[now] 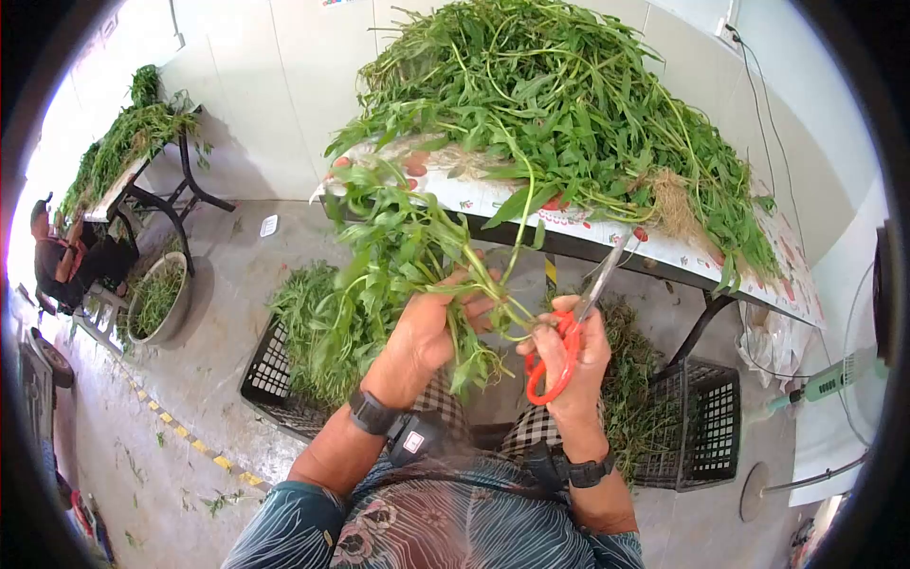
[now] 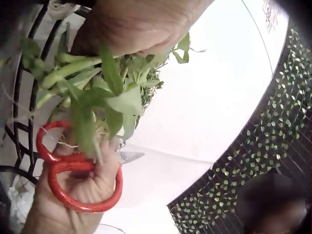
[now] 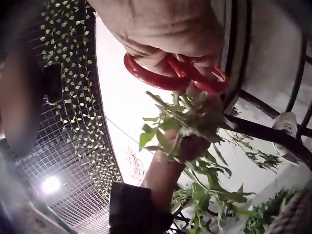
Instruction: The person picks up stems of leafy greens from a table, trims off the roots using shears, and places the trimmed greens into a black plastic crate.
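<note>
My left hand (image 1: 427, 327) grips a bunch of leafy green stems (image 1: 384, 242), its leaves spreading to the upper left and its stem ends towards the right hand. In my right hand (image 1: 590, 365) is a pair of scissors with red handles (image 2: 87, 204). Their blades (image 1: 603, 277) point up and away, towards the table edge. The right thumb and fingertips are right at the stem ends. Both wrist views show the scissor handles close to the stems, and leaves hide part of the fingers in the left wrist view.
A big heap of leafy stems (image 1: 559, 104), some with pale roots (image 1: 675, 204), covers much of the table (image 1: 791, 299). Below stand black crates (image 1: 713, 417) holding greens. At left, another person (image 1: 71, 251) sits by a second table and a tub (image 1: 175, 318).
</note>
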A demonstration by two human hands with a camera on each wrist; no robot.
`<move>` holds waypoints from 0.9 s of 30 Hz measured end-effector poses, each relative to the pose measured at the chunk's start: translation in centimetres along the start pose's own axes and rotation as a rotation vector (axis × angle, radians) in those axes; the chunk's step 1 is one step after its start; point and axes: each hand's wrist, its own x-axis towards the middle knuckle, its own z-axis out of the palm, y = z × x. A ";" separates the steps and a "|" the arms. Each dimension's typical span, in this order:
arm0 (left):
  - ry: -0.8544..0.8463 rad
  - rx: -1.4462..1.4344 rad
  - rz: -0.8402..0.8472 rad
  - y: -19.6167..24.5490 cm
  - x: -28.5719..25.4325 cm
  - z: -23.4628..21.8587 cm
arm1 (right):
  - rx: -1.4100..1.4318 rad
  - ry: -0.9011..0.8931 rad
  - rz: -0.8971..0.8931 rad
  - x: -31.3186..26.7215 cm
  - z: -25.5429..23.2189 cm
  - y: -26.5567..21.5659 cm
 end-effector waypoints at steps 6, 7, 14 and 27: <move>-0.040 -0.187 -0.057 -0.1 -0.3 0.4 | -0.052 -0.100 0.159 -0.8 -1.5 2.1; -0.069 -0.201 -0.048 -0.1 -0.4 0.2 | -0.050 -0.103 0.197 -0.9 -1.4 1.7; -0.078 0.106 -0.010 0.7 -3.0 -0.7 | 0.152 -0.032 0.297 -0.2 -1.6 0.9; -0.007 0.416 0.467 3.8 -6.8 1.6 | 0.249 -0.245 0.224 1.1 0.5 -0.5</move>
